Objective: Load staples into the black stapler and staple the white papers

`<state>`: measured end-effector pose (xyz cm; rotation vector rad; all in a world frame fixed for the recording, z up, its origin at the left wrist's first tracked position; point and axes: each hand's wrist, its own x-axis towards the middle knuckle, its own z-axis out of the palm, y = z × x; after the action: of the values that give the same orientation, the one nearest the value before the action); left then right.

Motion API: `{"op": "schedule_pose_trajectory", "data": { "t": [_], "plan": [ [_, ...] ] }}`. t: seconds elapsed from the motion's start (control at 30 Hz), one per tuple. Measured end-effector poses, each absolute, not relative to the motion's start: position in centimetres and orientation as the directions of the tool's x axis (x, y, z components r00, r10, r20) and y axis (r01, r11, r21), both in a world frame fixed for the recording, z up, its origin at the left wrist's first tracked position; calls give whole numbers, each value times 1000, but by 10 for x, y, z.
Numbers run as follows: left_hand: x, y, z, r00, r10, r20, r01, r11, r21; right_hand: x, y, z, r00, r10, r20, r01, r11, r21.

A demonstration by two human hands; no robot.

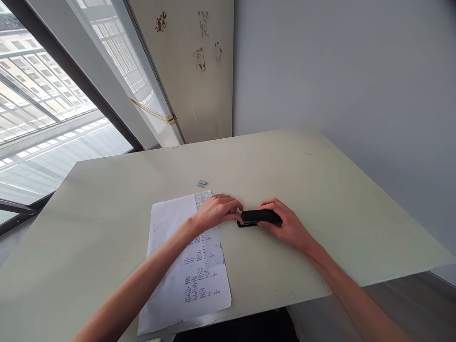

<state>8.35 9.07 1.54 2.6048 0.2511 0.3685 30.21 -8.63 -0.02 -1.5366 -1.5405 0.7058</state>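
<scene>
A black stapler lies on the table, its front end pointing left. My right hand is wrapped round its rear half, thumb on the near side and fingers on the far side. At its front end, the thumb and forefinger of my left hand are closed in a pinch touching the stapler; whether anything small is between them cannot be made out. Under my left hand and forearm lies a printed sheet of paper. Just beyond the sheet's far edge are small grey strips of staples.
The pale table reaches to a grey wall on the right. A refrigerator with brown patches stands behind it. On the left is a large window. The table's near edge borders my lap.
</scene>
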Motion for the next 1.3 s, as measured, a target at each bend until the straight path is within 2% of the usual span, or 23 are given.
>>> {"op": "schedule_pose_trajectory", "data": {
  "t": [0.07, 0.13, 0.23, 0.3, 0.37, 0.47, 0.57, 0.67, 1.07, 1.17, 1.23, 1.3],
  "plan": [
    [72, 94, 22, 942, 267, 204, 141, -865, 482, 301, -87, 1, 96, 984, 153, 517, 83, -852],
    [53, 100, 25, 901, 381, 208, 260, -857, 444, 300, -87, 2, 96, 984, 149, 518, 79, -852],
    [18, 107, 19, 661, 685, 305, 596, -727, 340, 299, -87, 3, 88, 984, 152, 523, 84, -848],
    [-2, 108, 11, 510, 782, 360, 737, -612, 286, 299, -87, 3, 85, 985, 150, 529, 83, -845],
    [-13, 106, 3, 433, 827, 360, 792, -539, 286, 300, -88, 3, 81, 987, 142, 539, 77, -839],
    [-16, 102, -1, 392, 873, 290, 785, -482, 388, 300, -89, 2, 81, 987, 141, 557, 73, -828],
    [-8, 101, 3, 415, 889, 196, 724, -452, 521, 300, -89, 2, 83, 986, 148, 563, 76, -823],
    [2, 100, 9, 470, 868, 158, 665, -467, 583, 298, -90, 3, 84, 987, 139, 552, 70, -831],
    [48, 81, -2, 496, 841, 216, 621, -518, 588, 297, -90, 1, 97, 986, 135, 555, 59, -830],
    [53, 73, 1, 469, 836, 285, 619, -541, 569, 301, -91, 3, 100, 989, 111, 561, 36, -827],
    [48, 66, 7, 499, 791, 352, 572, -607, 552, 302, -92, 6, 113, 990, 80, 546, 6, -838],
    [40, 56, 13, 630, 682, 372, 448, -710, 543, 302, -89, 11, 145, 988, 46, 523, -37, -852]
  ]
}}
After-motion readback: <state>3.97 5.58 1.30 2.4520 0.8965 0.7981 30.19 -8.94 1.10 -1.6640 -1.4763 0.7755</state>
